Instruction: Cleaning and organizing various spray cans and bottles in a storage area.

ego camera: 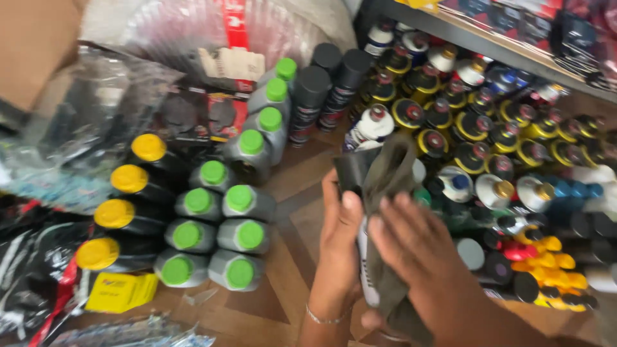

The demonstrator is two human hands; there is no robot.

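Seen from above: a wooden floor [283,257] crowded with bottles and cans. Left hand [339,238] wrapped in a closed grip around a white spray can [367,283], thumb up along its side, black cap [352,168] pointing away from the body, presumably to keep the can steady. Right hand [411,247] pressing a grey-green cloth [391,193] flat against the can, fingers spread over the fabric and curled slightly round it, a closed grip on cloth and can together; the cloth draped over the upper part of the can and hanging down below the wrist, so most of the can hidden. Held in mid-air, just above the floor and between two groups of stock. To the left, grey bottles with green caps [215,234] laid in tidy rows, caps facing the camera, likely so the caps read at a glance; beside them, further left, black bottles with yellow caps [125,202] arranged the same way. Beyond the hands, tall cans with black caps [321,90] standing upright. To the right, a dense cluster of spray cans with yellow-and-black tops [475,125], blue, red and yellow caps nearer the edge, all tucked under a metal shelf [488,42]. A small yellow box [121,290] at lower left, next to crumpled plastic wrapping [83,109]. A thin bracelet on the left wrist.
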